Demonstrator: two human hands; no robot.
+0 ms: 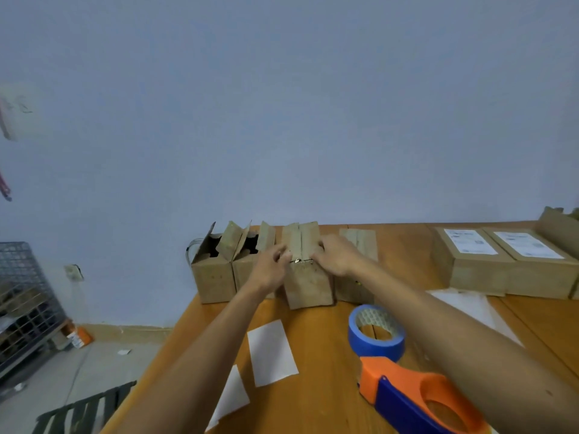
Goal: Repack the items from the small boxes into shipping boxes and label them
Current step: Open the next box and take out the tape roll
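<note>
A plain pale blue-grey painted wall (282,104) fills the upper view, softly and evenly lit. An orange-brown wooden table (326,396) stands against it. At left, a dark wire-mesh metal rack (22,292) stands on the grey concrete floor (62,368).

The left hand (272,263) and the right hand (336,255) gripped the top flaps of a small box (308,285) with curled fingers, third in a row on the table (326,402). At its nine o'clock stood two open boxes (214,277); at three o'clock, touching it, a closed box (358,245). A blue tape roll (376,333) lay at its five o'clock, an orange-and-blue tape dispenser (419,399) nearer the camera, a white sheet (271,352) at seven o'clock, and labelled boxes (470,267) at three o'clock, well apart.
</note>
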